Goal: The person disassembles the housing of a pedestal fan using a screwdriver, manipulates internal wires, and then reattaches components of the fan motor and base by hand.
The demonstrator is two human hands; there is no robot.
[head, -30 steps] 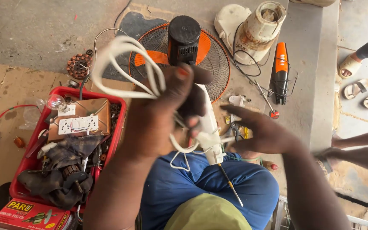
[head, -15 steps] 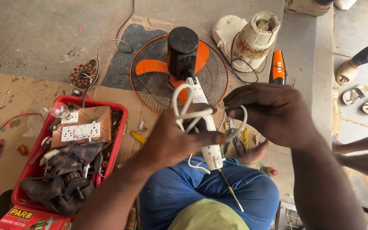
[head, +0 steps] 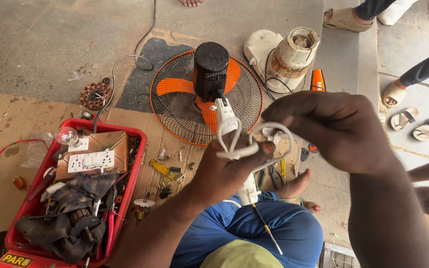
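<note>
Since the frame half a second earlier, the white cord [head: 254, 144] has been drawn into smaller loops, and the right hand [head: 336, 131] has been shifted a little further to the right of the left hand [head: 229, 171].

From the head view, the cord is seen as a thin, round, white flex, coiled into two or three loose loops just above the person's lap. It is held in front of the white neck [head: 232, 126] of an orange-bladed fan [head: 207, 94] that lies face down on the floor. One side of the coil is clamped by the left hand, whose fingers [head: 259, 149] are closed around the strands with the thumb pressed on top. The other side is pinched by the right hand, its fingers curled together over the upper loop; the fingertips themselves are hidden behind the knuckles. A screwdriver [head: 266, 228] is seen lying across the blue trousers [head: 254, 233] below the hands.

To the left, a red crate [head: 130, 168] of parts is set on cardboard, with a white socket strip [head: 91, 161] and a clear bulb [head: 67, 135] in it. Small tools and screws are scattered between crate and fan. Beyond the fan, a cream-coloured motor housing [head: 291, 57] is stood on the concrete, and sandalled feet [head: 343, 17] of other people are seen at the upper right.
</note>
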